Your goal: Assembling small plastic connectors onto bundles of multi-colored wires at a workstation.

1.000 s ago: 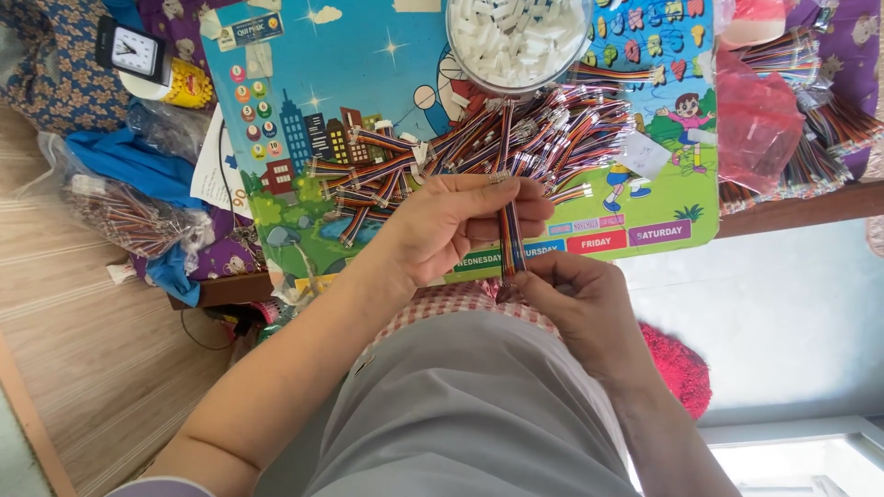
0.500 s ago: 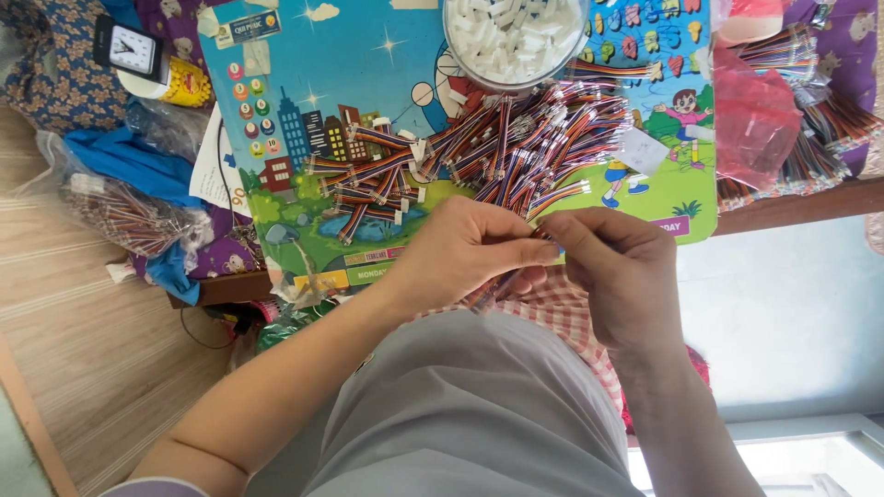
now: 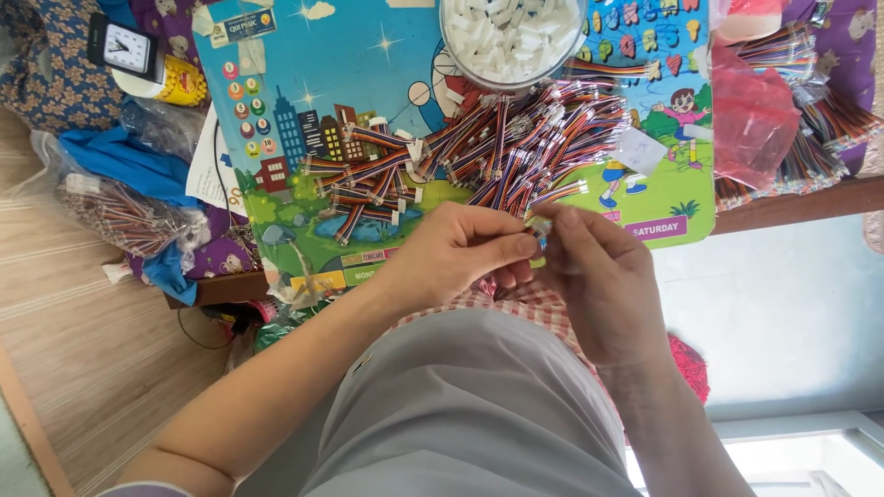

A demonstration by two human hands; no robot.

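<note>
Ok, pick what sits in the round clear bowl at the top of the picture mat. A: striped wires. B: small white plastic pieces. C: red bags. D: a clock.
B: the bowl is filled with small white plastic pieces; the striped wires lie loose on the mat below it.

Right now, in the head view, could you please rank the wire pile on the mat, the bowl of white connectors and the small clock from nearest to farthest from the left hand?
From the left hand:
1. Wire pile, just above the fingers on the mat.
2. Bowl of white connectors, beyond the pile at the top edge.
3. Small clock, far off in the top left corner.
</note>
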